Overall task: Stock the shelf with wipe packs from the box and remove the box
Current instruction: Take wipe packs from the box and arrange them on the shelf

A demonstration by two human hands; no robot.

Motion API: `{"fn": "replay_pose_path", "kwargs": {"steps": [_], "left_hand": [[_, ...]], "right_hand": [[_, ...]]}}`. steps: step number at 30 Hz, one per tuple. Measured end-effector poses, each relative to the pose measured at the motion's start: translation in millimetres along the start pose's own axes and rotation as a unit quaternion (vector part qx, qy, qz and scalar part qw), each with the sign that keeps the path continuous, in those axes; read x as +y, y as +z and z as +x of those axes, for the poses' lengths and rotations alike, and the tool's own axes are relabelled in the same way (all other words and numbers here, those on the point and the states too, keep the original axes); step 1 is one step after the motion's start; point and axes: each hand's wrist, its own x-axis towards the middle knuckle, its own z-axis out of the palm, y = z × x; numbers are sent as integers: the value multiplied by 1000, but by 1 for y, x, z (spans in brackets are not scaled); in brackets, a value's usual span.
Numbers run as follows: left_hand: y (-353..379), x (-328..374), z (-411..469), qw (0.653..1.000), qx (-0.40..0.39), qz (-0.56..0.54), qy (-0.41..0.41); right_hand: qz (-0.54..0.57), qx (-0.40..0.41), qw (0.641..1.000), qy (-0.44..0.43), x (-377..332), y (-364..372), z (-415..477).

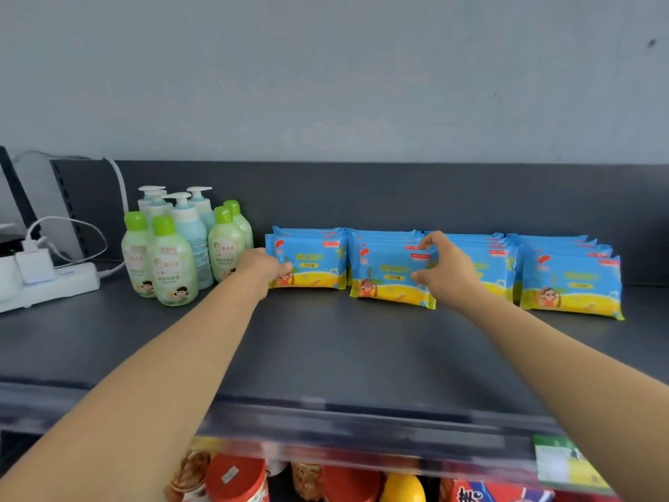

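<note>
Hands (266, 266) (440, 264) on upright blue-yellow wipe packs (392, 277)

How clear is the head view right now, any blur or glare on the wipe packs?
Head view: wipe packs, left hand and right hand fairly sharp, even light, no glare; shelf edge and jars below blurred.

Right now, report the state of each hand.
Left hand: grips the leftmost wipe pack.
Right hand: pinches the second row's front pack.
</note>
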Motion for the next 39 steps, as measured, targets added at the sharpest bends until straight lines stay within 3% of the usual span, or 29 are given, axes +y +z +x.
{"fn": "replay_pose_path", "kwargs": {"steps": [6, 11, 22, 25, 29, 34, 39], "left_hand": [[5, -5, 13, 993, 56, 95, 36], [8, -3, 7, 982, 104, 155, 40], [10, 0, -4, 975, 111, 188, 44], [10, 5, -12, 970, 132, 192, 68], [16, 24, -40, 935, 167, 277, 148], [52, 50, -107, 897, 93, 319, 291], [119, 63, -189, 876, -40, 292, 381]], "right_hand": [[-124, 40, 991, -36, -1, 7, 8], [-135, 44, 989, -39, 0, 14, 10], [-179, 67, 980, -65, -1, 16, 6], [-200, 85, 974, -73, -1, 14, 2], [-183, 108, 973, -93, -5, 2, -5], [-139, 115, 974, -138, -3, -28, -29], [-117, 167, 967, -153, 29, -83, -77]]}}
